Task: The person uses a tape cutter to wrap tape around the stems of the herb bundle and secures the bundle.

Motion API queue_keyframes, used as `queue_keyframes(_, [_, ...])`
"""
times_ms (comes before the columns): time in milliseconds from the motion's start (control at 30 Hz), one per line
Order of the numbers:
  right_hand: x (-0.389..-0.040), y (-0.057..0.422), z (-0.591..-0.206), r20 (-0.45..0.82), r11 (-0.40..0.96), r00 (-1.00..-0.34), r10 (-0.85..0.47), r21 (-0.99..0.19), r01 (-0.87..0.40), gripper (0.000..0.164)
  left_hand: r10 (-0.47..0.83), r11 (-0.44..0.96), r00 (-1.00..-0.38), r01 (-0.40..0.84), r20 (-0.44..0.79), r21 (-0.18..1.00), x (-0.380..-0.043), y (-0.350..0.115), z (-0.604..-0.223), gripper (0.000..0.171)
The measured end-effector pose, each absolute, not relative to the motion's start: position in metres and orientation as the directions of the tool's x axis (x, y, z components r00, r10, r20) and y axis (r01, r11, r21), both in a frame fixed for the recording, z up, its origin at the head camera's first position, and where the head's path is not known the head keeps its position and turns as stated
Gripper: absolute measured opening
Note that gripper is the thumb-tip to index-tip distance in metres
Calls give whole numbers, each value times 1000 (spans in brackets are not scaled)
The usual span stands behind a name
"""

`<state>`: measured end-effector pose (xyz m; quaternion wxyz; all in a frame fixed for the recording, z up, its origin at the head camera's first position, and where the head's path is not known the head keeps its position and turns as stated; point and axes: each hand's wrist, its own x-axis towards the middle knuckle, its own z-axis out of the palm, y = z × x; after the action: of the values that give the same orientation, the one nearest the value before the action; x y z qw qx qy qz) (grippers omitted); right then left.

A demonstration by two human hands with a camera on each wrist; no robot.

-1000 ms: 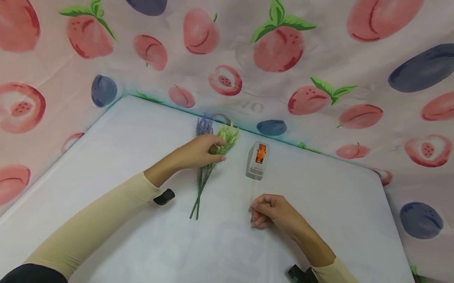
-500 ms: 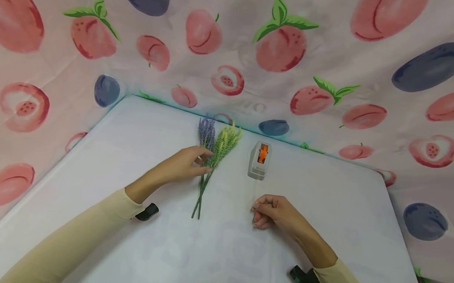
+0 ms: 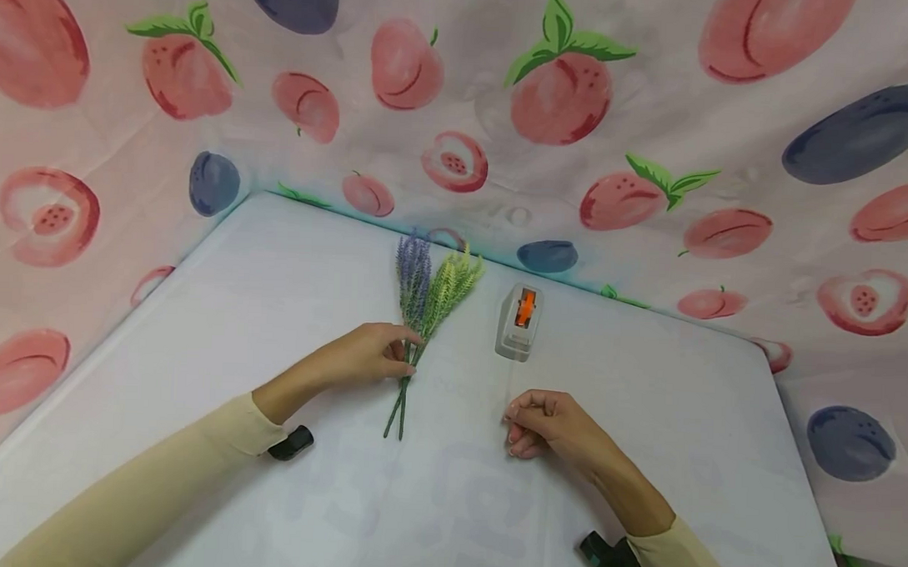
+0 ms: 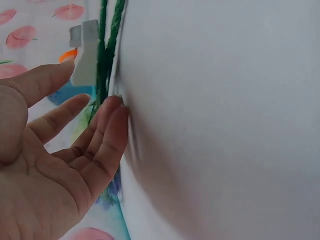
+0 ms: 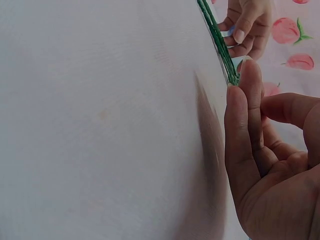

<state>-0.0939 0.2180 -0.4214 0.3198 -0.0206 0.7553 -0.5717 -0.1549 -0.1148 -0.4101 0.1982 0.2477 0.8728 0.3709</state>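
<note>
On the white table lie artificial flowers with purple heads (image 3: 413, 274) and yellow-green heads (image 3: 451, 282), their green stems (image 3: 398, 407) crossing. My left hand (image 3: 367, 353) is at the upper stems, thumb and fingers apart to either side of them in the head view. In the left wrist view the fingers of that hand (image 4: 75, 135) reach under the stems (image 4: 106, 50), loosely bent. A grey tape dispenser (image 3: 518, 323) with an orange reel stands to the right of the flowers. From it a faint clear strip of tape (image 3: 509, 385) runs to my right hand (image 3: 547, 422), which pinches its end.
The white table (image 3: 683, 392) carries the dispenser and the flowers. A fruit-print cloth (image 3: 491, 93) rises behind its back edge and at both sides. A dark camera band sits at each wrist.
My left hand has drawn back from the flower heads down to the stems, its fingers still parted. The right hand keeps its place with the tape.
</note>
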Motion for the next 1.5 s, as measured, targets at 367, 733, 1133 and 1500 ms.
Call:
queue_keyframes(367, [-94,218,-421,-456,336,-791,-407,-880,334,25,563,633,-804,271,-191,725,-156,-99,-418,24])
queue_keyframes(733, [-94,220,-423,-455,321,-788,-414,-884,341,26,433,714,-883,214,-181,667,-149,-85,-415,27])
queue_keyframes(1133, [-95,219,-422,-453,337,-791,-412,-882,329,27,401,584,-882,39,-247,811,-153,-97,-419,38])
queue_keyframes(1500, [-95,220,-424,-450,342,-791,-415,-883,322,25,384,358,-889,-107,-250,928,-147,-112,-416,74])
